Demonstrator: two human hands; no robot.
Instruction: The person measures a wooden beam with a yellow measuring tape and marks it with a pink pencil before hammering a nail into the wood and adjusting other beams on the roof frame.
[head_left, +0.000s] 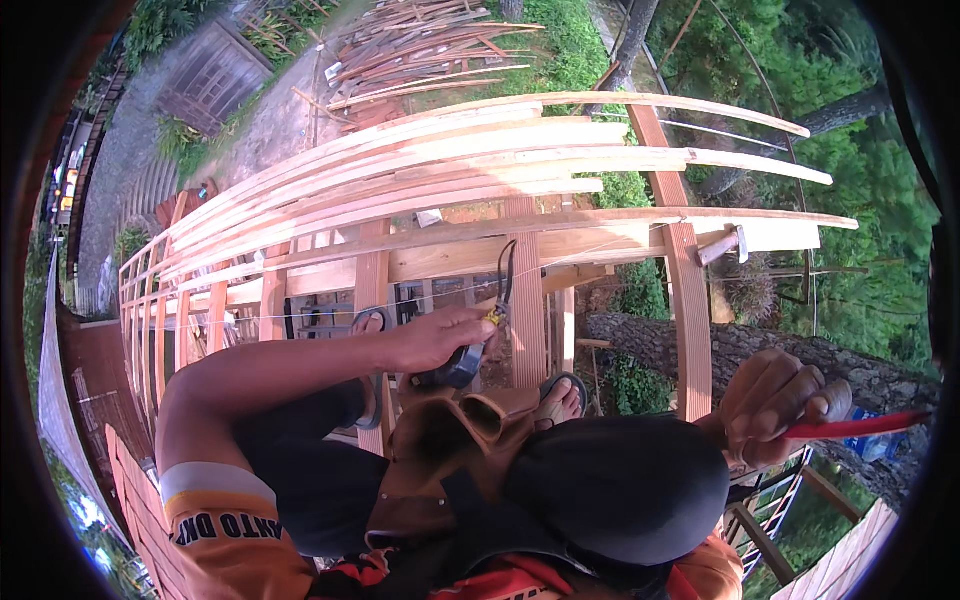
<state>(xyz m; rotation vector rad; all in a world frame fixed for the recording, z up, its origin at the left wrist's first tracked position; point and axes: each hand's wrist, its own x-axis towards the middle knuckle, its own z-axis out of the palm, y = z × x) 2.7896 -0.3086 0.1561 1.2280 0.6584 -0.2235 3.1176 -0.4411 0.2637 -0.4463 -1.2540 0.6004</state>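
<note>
My left hand (455, 340) is closed on a black-and-yellow tape measure (448, 368) with a dark looped strap, just above my brown leather tool pouch (430, 460). My right hand (780, 400) grips a long, slim red pencil-like tool (865, 425) at the right, beside my dark-clad knee. A hammer (735, 245) rests by the right wooden rafter (683, 320). Long pale battens (420, 170) lie across the rafters, with a thin string stretched below them. My sandaled feet (560, 398) stand on the timbers.
I am on raised open framing with gaps between rafters (275, 300). Below are a concrete path (150, 180), a wooden shed-like panel (215, 75) and stacked lumber (420, 60). Tree trunks (630, 330) and foliage are at the right, red-brown roofing (100, 380) at the left.
</note>
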